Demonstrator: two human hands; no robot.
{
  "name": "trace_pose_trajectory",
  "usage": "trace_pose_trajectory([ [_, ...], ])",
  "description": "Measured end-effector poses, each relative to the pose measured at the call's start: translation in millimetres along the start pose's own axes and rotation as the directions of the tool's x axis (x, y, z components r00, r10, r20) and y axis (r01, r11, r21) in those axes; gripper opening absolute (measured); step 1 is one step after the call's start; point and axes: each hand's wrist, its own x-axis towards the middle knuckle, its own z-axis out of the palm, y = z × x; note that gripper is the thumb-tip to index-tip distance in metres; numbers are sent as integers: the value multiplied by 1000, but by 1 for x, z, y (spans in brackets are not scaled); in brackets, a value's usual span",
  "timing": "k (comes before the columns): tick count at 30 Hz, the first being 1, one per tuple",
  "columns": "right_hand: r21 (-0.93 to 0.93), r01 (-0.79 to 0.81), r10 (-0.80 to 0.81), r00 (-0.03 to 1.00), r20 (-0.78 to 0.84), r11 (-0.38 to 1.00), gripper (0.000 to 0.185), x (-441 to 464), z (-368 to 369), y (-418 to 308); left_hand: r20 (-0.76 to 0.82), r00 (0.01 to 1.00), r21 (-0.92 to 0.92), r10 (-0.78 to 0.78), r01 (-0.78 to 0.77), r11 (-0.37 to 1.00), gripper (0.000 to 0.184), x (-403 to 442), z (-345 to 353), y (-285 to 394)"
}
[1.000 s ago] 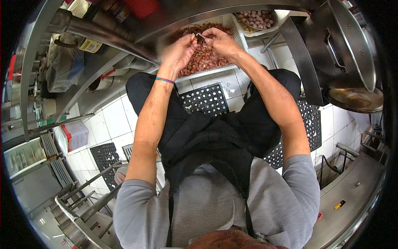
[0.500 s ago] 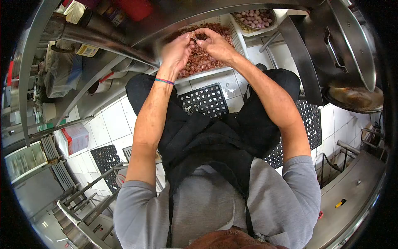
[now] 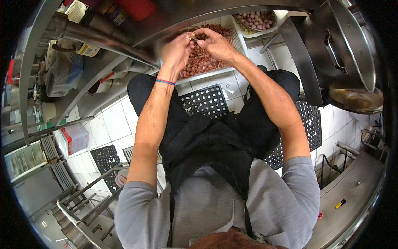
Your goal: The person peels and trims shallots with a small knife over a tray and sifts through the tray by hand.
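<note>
Both hands meet over a white perforated crate (image 3: 239, 40) filled with reddish shallots (image 3: 203, 64) and loose skins. My left hand (image 3: 178, 50), with coloured bands at its wrist, has its fingers closed and partly blurred. My right hand (image 3: 216, 45) touches it, thumb and forefinger pinched round a small pale piece, probably a shallot, at the fingertips. The piece is too small to make out clearly. Beyond the crate's right side, a round bowl (image 3: 271, 25) holds peeled, pinkish shallots.
A steel counter edge (image 3: 232, 9) arches just beyond the hands. Large steel pots (image 3: 348, 45) stand at the right. Shelves with containers and a plastic bag (image 3: 66, 70) are at the left. A black perforated mat (image 3: 204, 101) lies between the knees.
The hands have shifted slightly left and closer together than a second ago. The right fingers have come up against the left ones. Little differs from half a second ago.
</note>
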Motion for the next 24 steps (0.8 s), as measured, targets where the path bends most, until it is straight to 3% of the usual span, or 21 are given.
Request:
trace_pose_trajectory([
  [10, -33, -2, 2, 1000, 16, 999, 28, 0, -3, -1, -6, 1000, 32, 19, -18, 999, 19, -1, -3, -2],
  [16, -92, -39, 41, 999, 19, 995, 34, -6, -7, -10, 30, 998, 99, 62, -64, 993, 25, -2, -2, -4],
  [24, 57, 33, -28, 997, -77, 998, 19, 3, 3, -3, 23, 994, 53, 111, -112, 992, 18, -3, 9, -10],
])
